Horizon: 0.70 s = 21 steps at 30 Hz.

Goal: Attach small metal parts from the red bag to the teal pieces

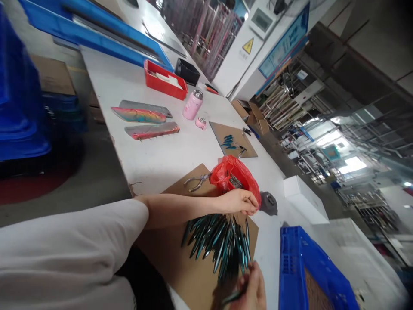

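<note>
My left hand point(241, 201) is closed, fingertips pinched together at the near edge of a red plastic bag point(222, 170); anything between them is too small to make out. Small metal parts point(236, 181) lie inside the bag. Below that hand, a pile of slender, shiny teal pointed pieces point(219, 239) fans out over a brown cardboard sheet point(174, 258). At the bottom, my right hand point(253, 288) is closed around a slender dark piece point(232, 297), blurred, resembling those in the pile. Pliers point(197, 181) with spread handles lie left of the bag.
A grey round object point(268, 203) and a white box point(303, 198) stand beyond the bag. Blue crate point(290, 267) is at right. Farther up the white table point(145, 159) are a second board point(219, 133) with teal pieces, pink bottle point(192, 104), its cap point(200, 123) and red tray point(161, 87).
</note>
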Each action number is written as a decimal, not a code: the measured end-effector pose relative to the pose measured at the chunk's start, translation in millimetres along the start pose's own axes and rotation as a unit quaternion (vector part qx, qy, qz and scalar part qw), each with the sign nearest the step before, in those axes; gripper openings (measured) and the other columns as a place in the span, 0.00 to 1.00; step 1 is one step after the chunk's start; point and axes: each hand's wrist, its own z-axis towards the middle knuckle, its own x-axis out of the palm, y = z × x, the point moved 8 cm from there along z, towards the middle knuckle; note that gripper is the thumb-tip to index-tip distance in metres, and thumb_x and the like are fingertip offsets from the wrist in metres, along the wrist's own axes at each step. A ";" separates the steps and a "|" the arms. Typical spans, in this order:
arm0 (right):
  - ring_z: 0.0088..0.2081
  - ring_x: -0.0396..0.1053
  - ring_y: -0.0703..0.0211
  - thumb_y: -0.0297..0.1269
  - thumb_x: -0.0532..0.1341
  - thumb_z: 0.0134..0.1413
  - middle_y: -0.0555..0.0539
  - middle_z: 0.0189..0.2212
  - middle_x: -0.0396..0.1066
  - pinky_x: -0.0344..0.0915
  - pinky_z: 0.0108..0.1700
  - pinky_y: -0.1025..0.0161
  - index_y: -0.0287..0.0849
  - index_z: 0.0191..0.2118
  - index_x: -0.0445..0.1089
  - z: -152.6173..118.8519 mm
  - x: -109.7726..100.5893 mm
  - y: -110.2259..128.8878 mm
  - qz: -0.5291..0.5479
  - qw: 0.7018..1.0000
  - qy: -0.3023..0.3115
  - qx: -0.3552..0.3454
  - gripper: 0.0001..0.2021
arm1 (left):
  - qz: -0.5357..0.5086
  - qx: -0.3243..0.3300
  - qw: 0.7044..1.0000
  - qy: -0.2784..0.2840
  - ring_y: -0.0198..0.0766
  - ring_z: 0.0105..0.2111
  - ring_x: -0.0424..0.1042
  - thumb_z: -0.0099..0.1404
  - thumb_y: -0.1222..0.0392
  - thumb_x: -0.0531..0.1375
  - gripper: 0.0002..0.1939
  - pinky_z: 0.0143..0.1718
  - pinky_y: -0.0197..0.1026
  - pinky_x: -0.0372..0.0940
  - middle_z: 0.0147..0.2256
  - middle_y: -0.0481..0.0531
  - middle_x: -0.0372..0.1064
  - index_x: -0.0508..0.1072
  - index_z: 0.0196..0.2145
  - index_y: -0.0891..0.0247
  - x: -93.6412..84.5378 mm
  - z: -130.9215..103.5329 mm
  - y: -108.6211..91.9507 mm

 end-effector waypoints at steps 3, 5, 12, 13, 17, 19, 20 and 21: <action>0.29 0.64 0.67 0.45 0.61 0.43 0.49 0.37 0.69 0.61 0.25 0.70 0.43 0.41 0.66 -2.5 5.3 -7.0 0.044 0.994 -0.080 0.068 0.18 | -0.005 -0.013 0.998 0.054 0.28 0.27 0.68 0.52 0.61 0.61 0.12 0.30 0.32 0.61 0.28 0.49 0.68 0.68 0.35 0.67 26.0 -12.8 3.3; 0.27 0.62 0.69 0.44 0.62 0.41 0.49 0.36 0.69 0.59 0.25 0.71 0.41 0.40 0.67 -0.1 15.9 1.0 0.063 0.992 -0.086 0.060 0.18 | 0.010 -0.018 0.997 0.080 0.29 0.27 0.68 0.53 0.61 0.60 0.11 0.30 0.32 0.61 0.28 0.49 0.68 0.68 0.35 0.67 35.5 -17.3 6.0; 0.22 0.57 0.73 0.41 0.63 0.41 0.53 0.27 0.68 0.55 0.22 0.73 0.39 0.33 0.69 -0.6 18.2 10.2 0.114 0.983 -0.134 0.050 0.12 | 0.040 -0.038 0.993 0.109 0.29 0.29 0.68 0.53 0.61 0.60 0.11 0.31 0.32 0.61 0.28 0.49 0.68 0.69 0.35 0.67 43.8 -24.4 11.9; 0.22 0.56 0.73 0.40 0.63 0.41 0.53 0.27 0.67 0.54 0.22 0.73 0.39 0.32 0.68 -0.7 18.1 8.7 0.125 0.982 -0.133 0.056 0.12 | 0.019 -0.050 0.993 0.108 0.29 0.28 0.68 0.53 0.59 0.61 0.12 0.31 0.33 0.61 0.28 0.49 0.68 0.68 0.36 0.67 44.4 -25.1 14.2; 0.21 0.55 0.74 0.40 0.62 0.43 0.55 0.25 0.66 0.54 0.22 0.73 0.40 0.32 0.67 2.1 19.0 6.1 0.161 0.976 -0.131 0.058 0.10 | -0.053 -0.107 0.987 0.109 0.28 0.27 0.67 0.50 0.56 0.63 0.18 0.30 0.32 0.61 0.27 0.48 0.67 0.69 0.37 0.66 50.2 -29.9 31.3; 0.21 0.56 0.73 0.40 0.61 0.43 0.55 0.24 0.66 0.55 0.22 0.73 0.40 0.32 0.67 3.4 20.4 6.8 0.158 0.977 -0.134 0.048 0.10 | -0.056 -0.118 0.984 0.121 0.27 0.27 0.66 0.48 0.54 0.64 0.17 0.29 0.32 0.60 0.26 0.47 0.66 0.70 0.35 0.66 54.6 -32.7 39.7; 0.21 0.57 0.73 0.40 0.61 0.43 0.55 0.24 0.66 0.56 0.23 0.72 0.40 0.32 0.67 3.5 21.5 6.9 0.151 0.978 -0.137 0.046 0.10 | -0.055 -0.119 0.983 0.126 0.27 0.27 0.65 0.48 0.53 0.64 0.17 0.29 0.31 0.60 0.26 0.47 0.66 0.70 0.34 0.66 56.3 -33.9 43.0; 0.22 0.57 0.72 0.41 0.62 0.43 0.55 0.24 0.65 0.57 0.23 0.72 0.40 0.32 0.67 3.0 22.5 6.5 0.143 0.979 -0.141 0.047 0.11 | -0.053 -0.120 0.983 0.128 0.27 0.26 0.65 0.48 0.52 0.64 0.17 0.29 0.31 0.59 0.26 0.46 0.66 0.70 0.32 0.66 57.2 -34.8 45.7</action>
